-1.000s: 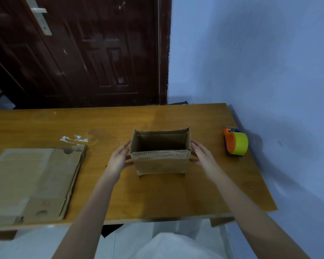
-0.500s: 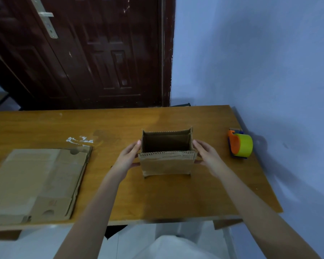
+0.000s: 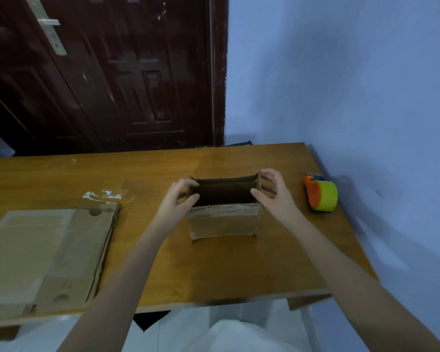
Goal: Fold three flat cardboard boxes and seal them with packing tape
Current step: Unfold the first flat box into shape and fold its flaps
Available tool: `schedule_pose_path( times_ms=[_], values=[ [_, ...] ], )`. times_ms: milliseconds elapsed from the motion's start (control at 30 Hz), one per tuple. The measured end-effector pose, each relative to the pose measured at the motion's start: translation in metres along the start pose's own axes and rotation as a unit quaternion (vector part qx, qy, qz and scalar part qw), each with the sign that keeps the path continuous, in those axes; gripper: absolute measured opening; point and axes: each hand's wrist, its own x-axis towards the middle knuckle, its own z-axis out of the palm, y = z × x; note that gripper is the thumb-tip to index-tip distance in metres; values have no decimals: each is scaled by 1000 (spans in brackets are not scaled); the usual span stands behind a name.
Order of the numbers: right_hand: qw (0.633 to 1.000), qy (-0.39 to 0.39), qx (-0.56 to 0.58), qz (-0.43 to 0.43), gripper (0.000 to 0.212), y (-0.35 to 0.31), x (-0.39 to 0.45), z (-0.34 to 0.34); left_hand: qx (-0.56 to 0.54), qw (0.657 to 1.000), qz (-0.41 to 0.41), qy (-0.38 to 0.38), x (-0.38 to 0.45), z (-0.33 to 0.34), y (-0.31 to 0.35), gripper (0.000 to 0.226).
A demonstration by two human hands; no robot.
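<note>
Gripping the open cardboard box (image 3: 224,219) by its top corners, left hand (image 3: 174,201) and right hand (image 3: 273,194) both pinch the rim; tape dispenser (image 3: 320,195) sits just right of the right hand, flat cardboard (image 3: 43,257) well left of the left.

Between the fingers of two hands stands one open box (image 3: 224,219), with one tape roll (image 3: 321,196) right of them and one stack of flat cardboard (image 3: 43,257) left.

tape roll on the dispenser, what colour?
Yellow-green tape roll on an orange dispenser with blue trim; the head view shows it clearly.
</note>
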Motion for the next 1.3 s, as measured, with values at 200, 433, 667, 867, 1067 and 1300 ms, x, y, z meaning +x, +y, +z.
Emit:
schedule_pose_path(
  times_ms=[200, 433, 667, 867, 1067, 1300],
  values=[
    [993, -41, -101, -41, 33, 0, 4, -5, 166, 982, -61, -65, 18, 1, 9, 48],
    [985, -81, -143, -46, 49, 0, 3, -11, 220, 968, -71, -97, 21, 2, 19, 77],
    [988, -87, -110, -62, 44, 16, -6, -19, 132, 990, -19, -48, 9, 13, 10, 63],
    [945, -159, -257, -125, 65, 28, -11, -35, 216, 967, 74, -115, -15, 4, -14, 67],
    [859, -213, -436, -160, 81, 29, -3, -39, 344, 921, 124, -133, -9, 5, -27, 75],
    [845, -216, -461, -164, 78, 35, -1, -40, 381, 906, 144, -118, -7, 11, -32, 72]
  ],
)
